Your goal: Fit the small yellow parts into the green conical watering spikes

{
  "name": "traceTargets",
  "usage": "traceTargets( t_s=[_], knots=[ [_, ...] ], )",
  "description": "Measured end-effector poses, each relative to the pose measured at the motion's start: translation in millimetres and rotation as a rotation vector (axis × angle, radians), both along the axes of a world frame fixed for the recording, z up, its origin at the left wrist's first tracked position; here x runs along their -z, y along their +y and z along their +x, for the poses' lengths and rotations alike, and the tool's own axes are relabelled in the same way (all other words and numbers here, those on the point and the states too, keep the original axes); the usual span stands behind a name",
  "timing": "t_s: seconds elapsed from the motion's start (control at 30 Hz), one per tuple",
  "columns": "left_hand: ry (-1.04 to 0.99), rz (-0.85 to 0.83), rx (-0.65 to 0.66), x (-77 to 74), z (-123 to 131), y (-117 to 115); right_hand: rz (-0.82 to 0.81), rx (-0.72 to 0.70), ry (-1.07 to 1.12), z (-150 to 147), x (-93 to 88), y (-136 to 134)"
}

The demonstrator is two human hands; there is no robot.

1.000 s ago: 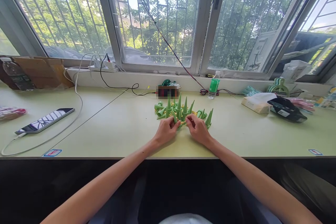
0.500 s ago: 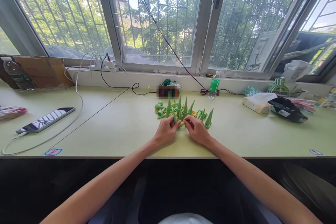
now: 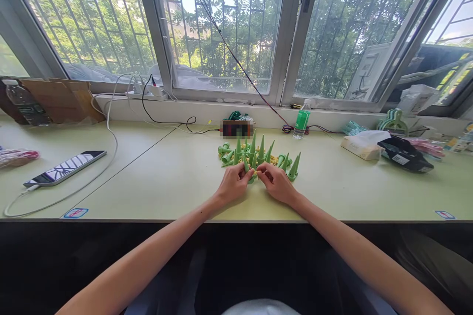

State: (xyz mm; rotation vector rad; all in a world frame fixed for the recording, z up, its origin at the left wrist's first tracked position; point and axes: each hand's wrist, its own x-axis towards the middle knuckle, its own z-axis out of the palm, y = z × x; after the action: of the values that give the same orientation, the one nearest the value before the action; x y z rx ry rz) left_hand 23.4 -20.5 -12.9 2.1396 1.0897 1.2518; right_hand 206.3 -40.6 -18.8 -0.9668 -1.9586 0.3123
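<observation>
Over the middle of the table, my left hand (image 3: 234,181) is closed around a green plastic spike (image 3: 246,165), which stands roughly upright with its tip up. My right hand (image 3: 275,182) pinches a small yellow piece (image 3: 255,173) at the spike's side, close to its lower end. Whether the piece is seated in the spike I cannot tell. Just beyond both hands stand several more green spikes (image 3: 261,150), with others lying on their sides (image 3: 226,157) among a heap of small yellow pieces (image 3: 274,159). One spike (image 3: 294,167) leans upright to the right of my right hand.
A water bottle (image 3: 302,119) and a partly blurred dark box (image 3: 236,129) stand behind the pile. To the right are a tissue box (image 3: 360,145) and a black package (image 3: 404,154). A charging phone (image 3: 65,168) with a white cable lies left.
The fingers of my right hand have shifted slightly left, bringing the yellow piece closer against the green spike. My left hand stays in place.
</observation>
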Motion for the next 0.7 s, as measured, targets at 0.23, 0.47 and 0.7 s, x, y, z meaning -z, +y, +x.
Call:
traceTargets(
  t_s=[0.23, 0.47, 0.7],
  knots=[
    [-0.002, 0.016, 0.045, 1.1, 0.5, -0.3, 0.004, -0.011, 0.014, 0.2, 0.2, 0.5],
    [-0.02, -0.01, 0.085, 0.6, 0.2, -1.6, -0.015, 0.003, 0.043, 1.3, 0.2, 2.2],
    [0.005, 0.007, 0.093, -0.6, 0.5, -2.6, -0.041, 0.007, 0.061, 2.4, 1.7, 5.8]
  ],
)
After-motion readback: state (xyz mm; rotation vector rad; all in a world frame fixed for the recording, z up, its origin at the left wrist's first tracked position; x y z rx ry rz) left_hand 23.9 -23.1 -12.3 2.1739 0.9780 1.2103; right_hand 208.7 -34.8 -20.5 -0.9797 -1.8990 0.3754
